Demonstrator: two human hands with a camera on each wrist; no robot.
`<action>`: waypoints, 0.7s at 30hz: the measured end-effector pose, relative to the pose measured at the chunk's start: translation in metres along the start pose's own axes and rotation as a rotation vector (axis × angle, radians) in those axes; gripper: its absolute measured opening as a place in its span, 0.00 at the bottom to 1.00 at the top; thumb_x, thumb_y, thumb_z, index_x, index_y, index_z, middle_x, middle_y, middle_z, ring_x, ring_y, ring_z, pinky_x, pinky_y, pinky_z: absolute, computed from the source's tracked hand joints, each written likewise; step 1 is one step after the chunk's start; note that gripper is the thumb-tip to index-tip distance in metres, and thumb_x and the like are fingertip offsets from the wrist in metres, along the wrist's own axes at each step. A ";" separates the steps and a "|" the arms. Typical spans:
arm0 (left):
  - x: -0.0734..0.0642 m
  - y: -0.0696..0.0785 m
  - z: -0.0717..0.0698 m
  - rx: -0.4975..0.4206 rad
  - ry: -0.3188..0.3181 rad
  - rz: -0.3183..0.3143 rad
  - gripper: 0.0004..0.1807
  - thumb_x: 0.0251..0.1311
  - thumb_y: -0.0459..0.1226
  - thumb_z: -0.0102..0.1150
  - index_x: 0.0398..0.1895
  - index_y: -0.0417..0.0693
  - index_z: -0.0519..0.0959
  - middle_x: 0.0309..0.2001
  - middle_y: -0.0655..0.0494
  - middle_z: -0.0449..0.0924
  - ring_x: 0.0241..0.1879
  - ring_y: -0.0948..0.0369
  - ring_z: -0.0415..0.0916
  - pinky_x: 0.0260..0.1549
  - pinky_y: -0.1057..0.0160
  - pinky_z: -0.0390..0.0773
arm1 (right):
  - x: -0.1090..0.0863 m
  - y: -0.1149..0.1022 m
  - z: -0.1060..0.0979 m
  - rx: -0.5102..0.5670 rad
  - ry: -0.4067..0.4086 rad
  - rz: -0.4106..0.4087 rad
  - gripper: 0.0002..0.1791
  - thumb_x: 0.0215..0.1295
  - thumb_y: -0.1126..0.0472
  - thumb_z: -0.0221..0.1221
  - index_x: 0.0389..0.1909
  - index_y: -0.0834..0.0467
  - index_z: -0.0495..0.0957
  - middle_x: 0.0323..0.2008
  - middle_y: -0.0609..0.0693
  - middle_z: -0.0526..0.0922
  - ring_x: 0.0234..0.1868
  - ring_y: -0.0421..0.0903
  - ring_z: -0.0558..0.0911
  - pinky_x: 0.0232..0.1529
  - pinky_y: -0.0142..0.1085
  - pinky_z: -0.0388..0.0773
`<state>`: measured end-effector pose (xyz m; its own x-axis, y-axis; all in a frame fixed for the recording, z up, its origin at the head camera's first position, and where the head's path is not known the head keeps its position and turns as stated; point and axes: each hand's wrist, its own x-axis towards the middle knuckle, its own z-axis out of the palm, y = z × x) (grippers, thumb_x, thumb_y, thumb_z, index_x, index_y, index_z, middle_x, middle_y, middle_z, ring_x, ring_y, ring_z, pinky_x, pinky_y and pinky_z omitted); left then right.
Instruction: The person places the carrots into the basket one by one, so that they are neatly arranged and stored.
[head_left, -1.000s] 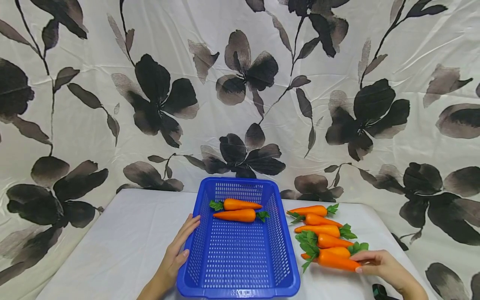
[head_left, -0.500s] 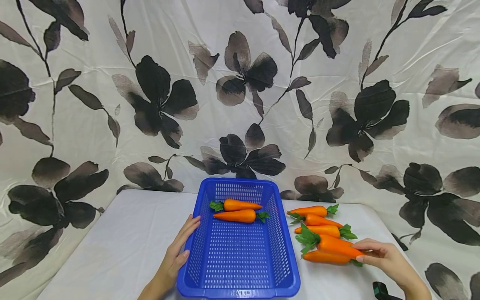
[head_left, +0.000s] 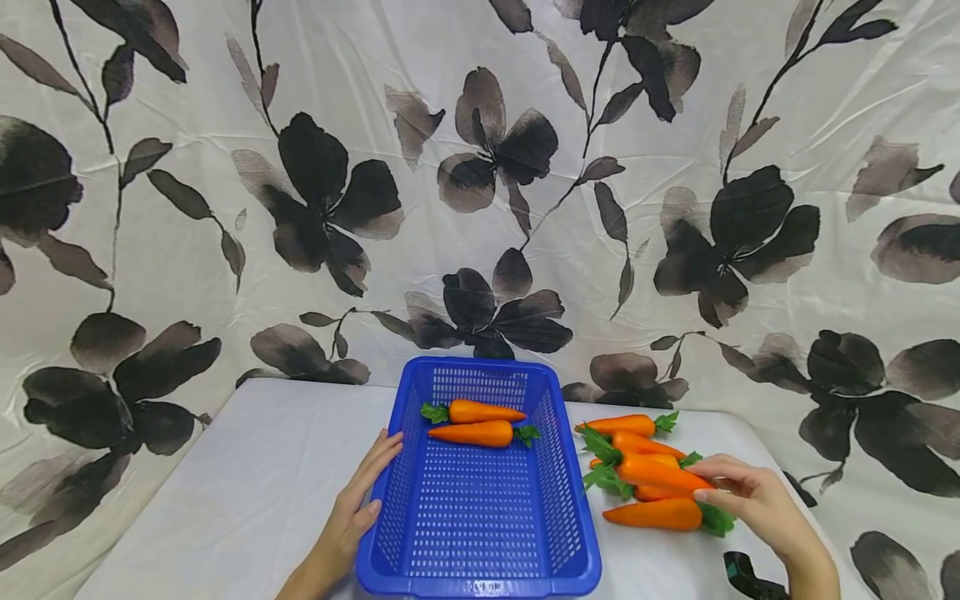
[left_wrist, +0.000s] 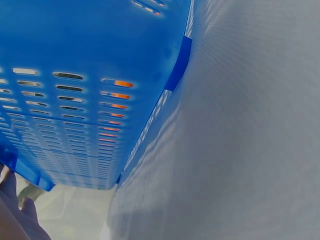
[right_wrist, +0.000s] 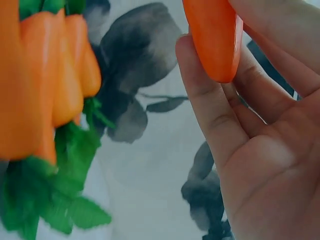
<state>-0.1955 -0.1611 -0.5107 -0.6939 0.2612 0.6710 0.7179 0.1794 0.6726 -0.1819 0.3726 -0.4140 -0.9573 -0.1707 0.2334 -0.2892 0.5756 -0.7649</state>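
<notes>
My right hand (head_left: 757, 500) pinches an orange carrot (head_left: 656, 473) near its tapered tip, its green leaves pointing left. The held carrot (right_wrist: 214, 45) shows between thumb and fingers in the right wrist view. Beneath and around it, several more carrots (head_left: 652, 514) lie in a rough column, some partly hidden. My left hand (head_left: 352, 504) rests on the left side of a blue plastic basket (head_left: 480, 587), fingers fairly straight along the rim. Inside, towards the back, lie two carrots, an upper one (head_left: 486, 411) and a lower one (head_left: 476, 433), leaves at opposite ends.
A white-covered table (head_left: 247, 483) carries the basket and the carrots. Behind it hangs a white cloth (head_left: 420, 242) with dark flowers. A black device with a strap (head_left: 750, 575) sits by the right wrist. The left wrist view shows the basket's slotted wall (left_wrist: 90, 40) close up.
My right hand has shifted the pinched carrot upward and slightly left in the head view, off the front carrot, whose leaves now show at its right end. The left hand stays on the basket.
</notes>
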 end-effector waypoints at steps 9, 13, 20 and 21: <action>-0.001 -0.002 -0.001 -0.005 -0.006 0.012 0.32 0.64 0.33 0.36 0.74 0.37 0.60 0.75 0.37 0.54 0.77 0.42 0.38 0.70 0.72 0.40 | 0.029 -0.022 0.013 0.022 -0.026 -0.079 0.14 0.61 0.65 0.67 0.47 0.62 0.85 0.46 0.55 0.84 0.44 0.39 0.82 0.46 0.25 0.78; -0.001 -0.003 -0.001 -0.009 -0.002 0.026 0.32 0.64 0.33 0.36 0.74 0.36 0.60 0.75 0.37 0.54 0.77 0.43 0.38 0.70 0.72 0.40 | 0.044 -0.038 0.021 0.047 -0.044 -0.094 0.13 0.62 0.65 0.66 0.48 0.62 0.84 0.47 0.57 0.83 0.42 0.41 0.82 0.44 0.27 0.79; 0.000 -0.004 0.000 -0.016 0.003 0.045 0.32 0.64 0.33 0.36 0.73 0.35 0.60 0.74 0.36 0.55 0.77 0.44 0.38 0.71 0.70 0.40 | 0.073 -0.065 0.039 0.053 -0.071 -0.110 0.13 0.61 0.64 0.67 0.47 0.59 0.85 0.45 0.54 0.84 0.42 0.46 0.82 0.46 0.30 0.80; 0.000 -0.004 0.000 -0.016 0.003 0.041 0.32 0.64 0.33 0.36 0.73 0.35 0.60 0.74 0.37 0.55 0.77 0.44 0.38 0.71 0.71 0.40 | 0.078 -0.068 0.042 0.049 -0.079 -0.115 0.12 0.61 0.64 0.67 0.46 0.59 0.85 0.44 0.54 0.84 0.42 0.47 0.82 0.46 0.31 0.80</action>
<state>-0.1983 -0.1622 -0.5133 -0.6638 0.2654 0.6993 0.7451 0.1537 0.6490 -0.2367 0.2867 -0.3684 -0.9145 -0.2967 0.2751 -0.3952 0.5090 -0.7647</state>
